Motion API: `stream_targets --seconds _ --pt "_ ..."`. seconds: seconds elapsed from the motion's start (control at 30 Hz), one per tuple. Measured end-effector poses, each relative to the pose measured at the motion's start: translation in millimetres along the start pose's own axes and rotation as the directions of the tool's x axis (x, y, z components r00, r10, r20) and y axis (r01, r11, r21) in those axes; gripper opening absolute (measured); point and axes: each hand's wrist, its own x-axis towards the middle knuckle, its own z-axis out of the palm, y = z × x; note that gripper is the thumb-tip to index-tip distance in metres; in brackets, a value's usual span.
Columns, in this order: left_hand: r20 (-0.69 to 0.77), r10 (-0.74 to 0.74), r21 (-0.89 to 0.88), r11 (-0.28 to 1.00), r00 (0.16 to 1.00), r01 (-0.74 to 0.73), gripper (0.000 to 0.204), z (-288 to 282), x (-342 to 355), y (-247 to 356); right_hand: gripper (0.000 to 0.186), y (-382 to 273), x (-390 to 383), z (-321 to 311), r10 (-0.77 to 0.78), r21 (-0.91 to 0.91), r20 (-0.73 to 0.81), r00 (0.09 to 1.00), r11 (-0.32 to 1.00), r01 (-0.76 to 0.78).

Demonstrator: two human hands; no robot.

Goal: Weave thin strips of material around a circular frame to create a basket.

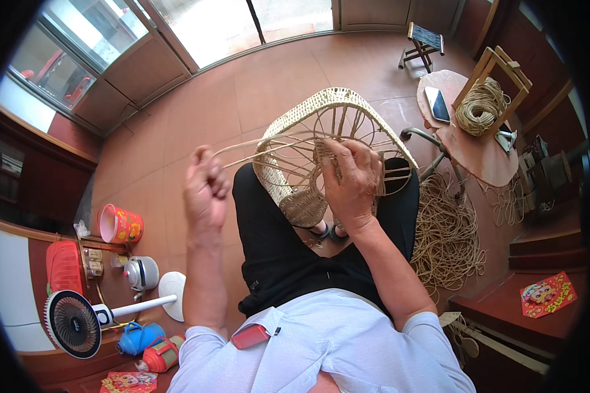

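Note:
Across my lap leans a half-woven wicker frame with a pale braided rim, thin rods inside and a tightly woven brown patch. My left hand is raised to the left of it, its fingers closed on a thin tan cord. The cord runs in long strands from there to the frame's middle. Over the rods, my right hand has its fingers curled down at the weave where the strands arrive. What its fingertips grip is partly hidden by the hand.
On the right, a heap of loose cord lies on the floor. A low wooden table bears a phone and a cord coil; a folding stool stands beyond. At left are a fan, a kettle and a bucket.

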Motion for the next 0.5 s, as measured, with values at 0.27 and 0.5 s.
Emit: stream_targets --seconds 0.27,0.5 --pt "-0.033 0.209 -0.064 0.975 0.977 -0.211 0.013 -95 -51 124 0.021 -4 10 30 -0.032 0.011 0.032 0.999 0.999 0.031" --pt "-0.098 0.499 0.136 0.864 0.861 -0.485 0.017 -110 -53 157 0.01 4 20 30 0.033 0.01 -0.081 0.996 0.999 -0.033"
